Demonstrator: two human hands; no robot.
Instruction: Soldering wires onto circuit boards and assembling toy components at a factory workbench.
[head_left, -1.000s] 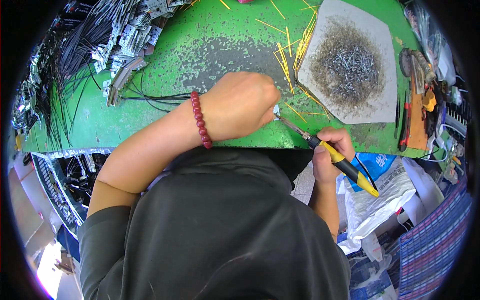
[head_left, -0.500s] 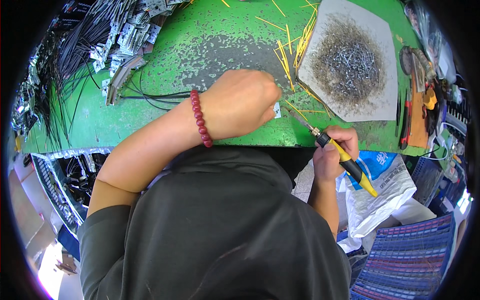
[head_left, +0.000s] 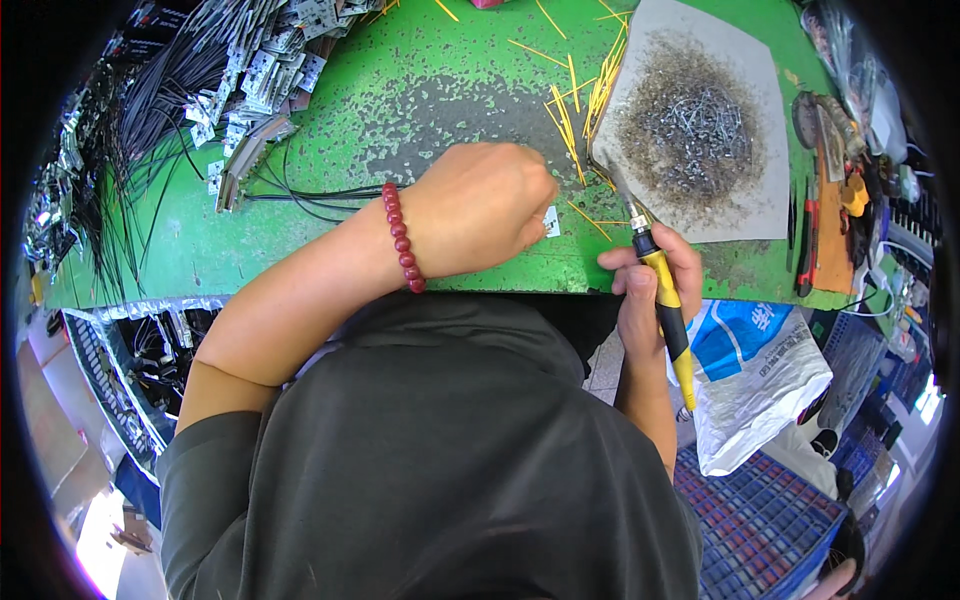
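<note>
My left hand (head_left: 482, 208), wearing a red bead bracelet (head_left: 401, 236), rests on the green table with its fingers curled. A small white circuit board (head_left: 551, 221) sticks out at its fingertips; the grip itself is hidden. Several black wires (head_left: 310, 197) run leftward from beneath the wrist. My right hand (head_left: 640, 318) is closed round a yellow and black soldering iron (head_left: 676, 335) at the table's front edge. The iron's metal tip points up and away, over the near left edge of a grey sheet (head_left: 775, 150).
Solder bits and dark residue (head_left: 705, 130) cover the sheet's middle. Thin yellow sticks (head_left: 570, 135) lie left of it. Wired boards (head_left: 265, 75) are heaped at the far left. Hand tools (head_left: 812, 235) lie at the right; a white bag (head_left: 755, 390) hangs below the edge.
The soldering iron has swung more upright, its tip moving away to the grey sheet's edge and its tail leftward. My right fingers have shifted on it. My left hand has barely moved.
</note>
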